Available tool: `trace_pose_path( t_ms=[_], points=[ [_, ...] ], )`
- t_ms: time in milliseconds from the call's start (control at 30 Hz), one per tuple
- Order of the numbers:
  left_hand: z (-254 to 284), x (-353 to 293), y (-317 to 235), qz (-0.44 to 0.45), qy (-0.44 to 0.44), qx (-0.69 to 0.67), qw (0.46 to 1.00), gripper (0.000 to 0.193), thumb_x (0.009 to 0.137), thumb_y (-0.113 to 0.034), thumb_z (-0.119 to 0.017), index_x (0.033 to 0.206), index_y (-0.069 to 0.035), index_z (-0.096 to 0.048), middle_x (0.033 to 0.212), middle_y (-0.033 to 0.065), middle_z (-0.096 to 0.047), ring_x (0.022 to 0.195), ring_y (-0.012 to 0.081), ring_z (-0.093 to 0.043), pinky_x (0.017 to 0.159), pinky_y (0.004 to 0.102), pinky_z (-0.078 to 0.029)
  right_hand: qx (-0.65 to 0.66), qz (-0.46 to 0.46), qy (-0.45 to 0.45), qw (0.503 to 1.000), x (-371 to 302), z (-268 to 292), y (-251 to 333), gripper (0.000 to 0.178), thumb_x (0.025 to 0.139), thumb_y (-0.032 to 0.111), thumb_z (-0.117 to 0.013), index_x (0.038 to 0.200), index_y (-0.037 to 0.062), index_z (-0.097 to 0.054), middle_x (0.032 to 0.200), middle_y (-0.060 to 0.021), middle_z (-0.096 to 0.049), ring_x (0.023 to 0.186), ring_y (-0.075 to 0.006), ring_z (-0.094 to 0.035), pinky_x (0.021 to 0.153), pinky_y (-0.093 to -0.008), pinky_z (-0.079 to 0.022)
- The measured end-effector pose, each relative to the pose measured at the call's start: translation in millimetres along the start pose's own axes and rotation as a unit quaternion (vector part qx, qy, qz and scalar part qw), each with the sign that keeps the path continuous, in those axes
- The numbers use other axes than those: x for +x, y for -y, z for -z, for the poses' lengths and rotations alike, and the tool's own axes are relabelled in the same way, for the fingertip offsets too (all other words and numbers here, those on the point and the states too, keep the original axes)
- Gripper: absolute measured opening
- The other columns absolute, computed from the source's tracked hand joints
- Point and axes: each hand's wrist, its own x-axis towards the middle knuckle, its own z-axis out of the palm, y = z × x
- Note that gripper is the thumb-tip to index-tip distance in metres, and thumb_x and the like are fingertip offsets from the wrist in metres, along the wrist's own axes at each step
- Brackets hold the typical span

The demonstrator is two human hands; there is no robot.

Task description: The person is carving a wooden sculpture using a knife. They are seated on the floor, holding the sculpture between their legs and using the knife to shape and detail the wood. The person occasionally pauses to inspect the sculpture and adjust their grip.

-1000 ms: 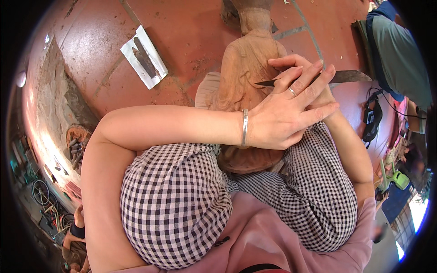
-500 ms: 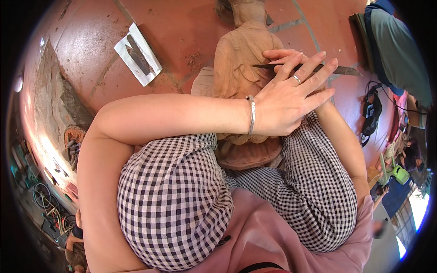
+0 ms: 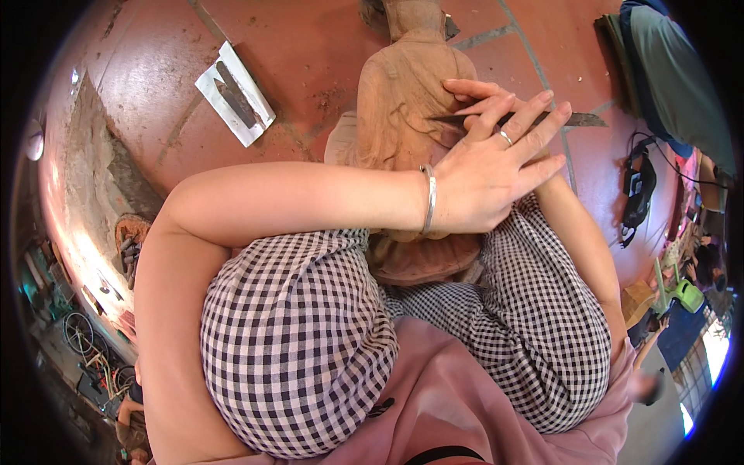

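A brown carved robed figure [image 3: 387,108] stands between my knees, its back carved with folds and its head cut off by the upper edge. My left hand [image 3: 484,182], with a ring and a silver bracelet, reaches across the figure, its fingers stretched out and spread. Beneath it, partly hidden, my right hand [image 3: 474,89] holds a slim dark pointed tool [image 3: 585,119]. The tool's tip lies against the folds on the figure's back, and its other end sticks out to the right past my left fingers. Whether my left fingers press on the tool, I cannot tell.
A white sheet [image 3: 260,128] with two dark blades lies on the red tile floor at left. A black strapped pouch [image 3: 639,190] lies at right, below grey-green cloth [image 3: 674,77]. A bicycle [image 3: 85,341] and other people are at the lower edges.
The figure has shifted slightly to the left and up in view. The tool's outer end sits slightly further left. Both hands keep nearly the same pose.
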Motion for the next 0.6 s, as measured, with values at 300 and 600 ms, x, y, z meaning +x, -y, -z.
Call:
trace_pose_path(
  t_ms=[300, 600],
  points=[
    [-2, -1, 13, -0.040, -0.041, 0.003, 0.998, 0.069, 0.066, -0.008, -0.066, 0.135, -0.010, -0.057, 0.158, 0.0270, -0.023, 0.146, 0.0447, -0.019, 0.109, 0.0598, -0.022, 0.002, -0.010, 0.002, 1.000, 0, 0, 4, 0.042, 0.089, 0.029, -0.063, 0.119, 0.0003, -0.059, 0.118, -0.0124, -0.061, 0.108, -0.0216, -0.059, 0.091, -0.0316, -0.051],
    [-18, -8, 11, -0.045, -0.106, 0.068, 0.991, 0.069, 0.069, -0.006, -0.063, 0.137, -0.014, -0.057, 0.160, 0.0241, -0.022, 0.148, 0.0405, -0.019, 0.112, 0.0521, -0.021, -0.006, 0.032, -0.046, 0.998, -11, -14, 2, 0.042, 0.087, 0.027, -0.066, 0.119, 0.0009, -0.058, 0.118, -0.0116, -0.060, 0.108, -0.0214, -0.059, 0.091, -0.0314, -0.050]
  ],
)
